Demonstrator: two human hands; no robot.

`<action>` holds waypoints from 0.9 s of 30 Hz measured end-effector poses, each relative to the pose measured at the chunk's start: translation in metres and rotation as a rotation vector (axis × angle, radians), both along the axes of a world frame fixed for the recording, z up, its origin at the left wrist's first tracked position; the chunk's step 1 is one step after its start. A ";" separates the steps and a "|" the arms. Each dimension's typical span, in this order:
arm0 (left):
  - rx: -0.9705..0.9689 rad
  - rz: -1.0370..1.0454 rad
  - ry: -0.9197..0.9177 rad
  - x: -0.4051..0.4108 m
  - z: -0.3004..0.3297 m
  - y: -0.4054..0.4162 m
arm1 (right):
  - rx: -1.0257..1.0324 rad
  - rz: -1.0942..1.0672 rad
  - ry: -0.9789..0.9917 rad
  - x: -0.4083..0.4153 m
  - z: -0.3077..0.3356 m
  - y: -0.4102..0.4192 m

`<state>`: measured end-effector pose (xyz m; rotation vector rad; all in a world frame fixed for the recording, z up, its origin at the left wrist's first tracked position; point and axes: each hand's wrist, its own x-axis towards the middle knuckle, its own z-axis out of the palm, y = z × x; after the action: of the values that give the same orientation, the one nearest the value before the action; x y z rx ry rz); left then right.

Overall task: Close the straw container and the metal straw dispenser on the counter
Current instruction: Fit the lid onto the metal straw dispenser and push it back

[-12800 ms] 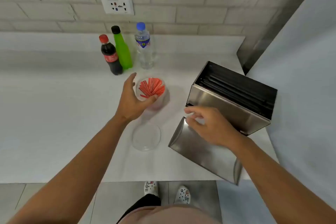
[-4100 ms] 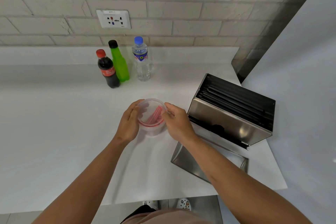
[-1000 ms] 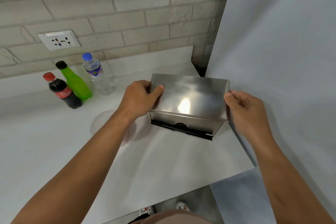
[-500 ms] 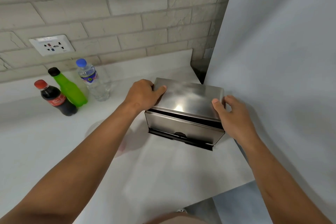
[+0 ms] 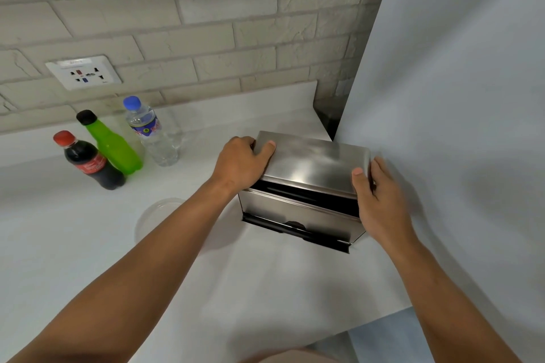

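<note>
From the head camera we see a boxy dispenser of brushed stainless steel (image 5: 303, 186) standing on the smooth white counter (image 5: 265, 289), at its right end beside a plain pale grey panel (image 5: 457, 97). Its flat, shiny lid (image 5: 312, 163) lies on top, yet a dark gap still shows along the front edge between lid and body. A black slot with a small rounded notch runs along the foot of the front face.

Our left hand (image 5: 240, 163) is wrapped over the lid's left end, thumb flat on the top, fingers curled down the side. Our right hand (image 5: 379, 200) clasps the lid's right end, thumb on the top edge, fingers behind it against the grey panel. Both forearms are bare.

The wall behind is rough, off-white painted brick (image 5: 206, 23) with a white multi-pin socket plate (image 5: 84, 72) set in it. A low white upstand joins counter and wall.

A round, clear plastic straw container (image 5: 160, 215) sits on the counter left of the dispenser, mostly hidden by our left forearm; we see its translucent lid, but cannot tell what lies inside.

Further left, near the wall, three plastic bottles stand close together: a dark cola bottle with a red cap (image 5: 88, 160), a bright green bottle with a black cap (image 5: 113, 144), and a clear water bottle with a blue cap (image 5: 150, 132).
</note>
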<state>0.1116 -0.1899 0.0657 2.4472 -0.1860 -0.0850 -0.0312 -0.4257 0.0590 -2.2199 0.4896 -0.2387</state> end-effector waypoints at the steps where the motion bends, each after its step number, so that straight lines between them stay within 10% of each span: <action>1: -0.021 0.004 0.002 -0.001 0.000 0.000 | -0.010 0.002 -0.019 0.000 -0.001 0.000; 17: -0.066 -0.042 0.071 -0.011 -0.003 -0.003 | 0.102 0.033 -0.066 -0.012 0.012 -0.009; 27: -0.052 -0.049 0.097 -0.018 -0.002 -0.001 | -0.346 0.522 0.300 0.026 0.039 -0.032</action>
<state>0.0939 -0.1914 0.0640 2.3807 -0.2024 -0.2173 -0.0049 -0.4578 0.0977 -2.6465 0.0059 0.3116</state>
